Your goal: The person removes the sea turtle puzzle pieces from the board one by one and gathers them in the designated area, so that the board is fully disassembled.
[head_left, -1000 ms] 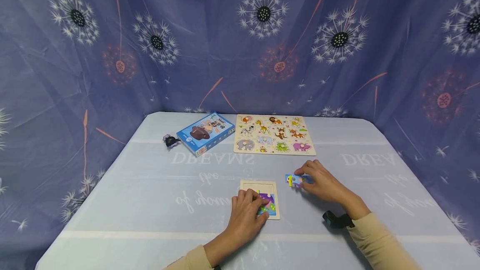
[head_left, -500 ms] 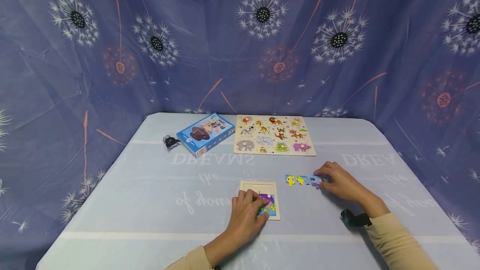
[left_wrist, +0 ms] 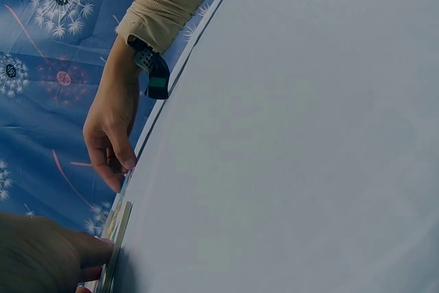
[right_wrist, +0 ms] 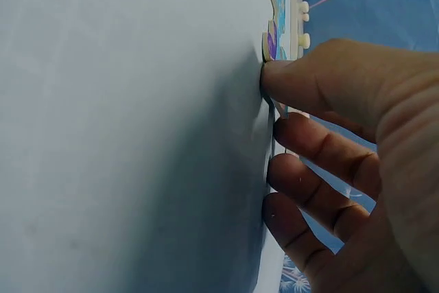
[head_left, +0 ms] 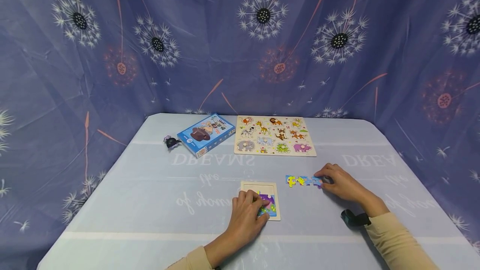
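Observation:
A small wooden puzzle tray (head_left: 277,207) lies on the table in the head view, its lower part filled with purple, green and blue jigsaw pieces (head_left: 267,208). My left hand (head_left: 245,213) holds the tray at its left and near edges, with the index finger over the pieces; its palm hides part of the tray. To the right of the tray several loose pieces lie in a row, a yellow and blue puzzle piece (head_left: 290,181) at the left end. At the right end, my right hand (head_left: 343,183) pinches a blue and purple puzzle piece (head_left: 316,181) between thumb and index finger.
Behind the hands lies a wooden animal peg board (head_left: 275,136). A blue box (head_left: 206,133) stands to its left, beside a small black and purple object (head_left: 171,141). A dandelion-patterned curtain (head_left: 225,53) hangs behind the table (head_left: 150,203).
My right hand has moved right from the row's left part to its right end, uncovering pieces there. It has barely moved in the last half second. The left hand stays on the tray.

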{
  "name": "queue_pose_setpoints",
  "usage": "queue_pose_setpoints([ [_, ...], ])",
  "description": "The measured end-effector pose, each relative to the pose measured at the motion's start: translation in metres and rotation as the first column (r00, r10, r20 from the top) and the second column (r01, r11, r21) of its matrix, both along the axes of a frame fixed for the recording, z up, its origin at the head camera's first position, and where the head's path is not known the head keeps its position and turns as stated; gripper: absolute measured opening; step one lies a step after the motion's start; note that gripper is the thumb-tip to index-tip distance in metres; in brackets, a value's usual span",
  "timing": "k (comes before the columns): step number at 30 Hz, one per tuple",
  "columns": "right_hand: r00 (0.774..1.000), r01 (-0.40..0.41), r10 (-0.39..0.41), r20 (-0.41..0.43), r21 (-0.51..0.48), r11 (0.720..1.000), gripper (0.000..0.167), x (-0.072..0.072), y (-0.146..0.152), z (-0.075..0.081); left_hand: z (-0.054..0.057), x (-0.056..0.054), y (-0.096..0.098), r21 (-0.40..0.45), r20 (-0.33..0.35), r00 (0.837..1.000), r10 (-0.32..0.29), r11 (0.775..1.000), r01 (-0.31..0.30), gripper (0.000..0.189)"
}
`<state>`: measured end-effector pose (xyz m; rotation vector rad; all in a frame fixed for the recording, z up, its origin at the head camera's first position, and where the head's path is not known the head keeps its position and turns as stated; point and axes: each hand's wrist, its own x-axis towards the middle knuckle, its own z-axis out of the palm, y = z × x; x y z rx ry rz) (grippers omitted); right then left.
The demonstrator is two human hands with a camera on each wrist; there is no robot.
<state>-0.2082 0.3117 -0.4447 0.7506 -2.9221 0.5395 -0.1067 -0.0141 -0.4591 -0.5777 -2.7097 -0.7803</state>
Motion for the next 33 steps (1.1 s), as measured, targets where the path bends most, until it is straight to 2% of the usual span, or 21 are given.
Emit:
queue_pose_setpoints([
  [8,1.000,-0.002,0.002,0.004,-0.009,1.000,0.028,0.000,0.001,0.000,0.000,0.000,-0.001,-0.013,-0.008,1.000,-0.005,1.000,0.005,0.027],
  [15,1.000,-0.017,0.017,0.004,-0.018,1.000,0.030,0.002,0.000,0.004,-0.002,-0.001,0.000,0.004,-0.047,0.999,-0.010,1.000,0.010,0.026],
  [21,1.000,-0.005,0.005,0.005,-0.036,0.999,0.031,0.004,-0.004,0.007,-0.001,-0.001,0.000,0.030,0.005,1.000,-0.005,1.000,0.005,0.027],
  [24,1.000,0.014,-0.015,-0.006,-0.061,0.998,0.030,0.006,-0.011,0.008,0.000,-0.001,-0.001,0.054,0.028,1.000,-0.007,0.999,0.005,0.026],
  [30,0.997,0.009,-0.018,-0.078,-0.114,0.993,0.029,0.013,-0.036,0.007,0.003,-0.003,-0.006,0.125,0.024,0.999,-0.021,0.992,0.017,0.025],
  [33,0.996,0.013,-0.024,-0.083,-0.131,0.991,0.031,0.019,-0.053,0.005,0.003,-0.006,-0.012,0.141,0.028,1.000,-0.015,0.990,0.011,0.027],
])
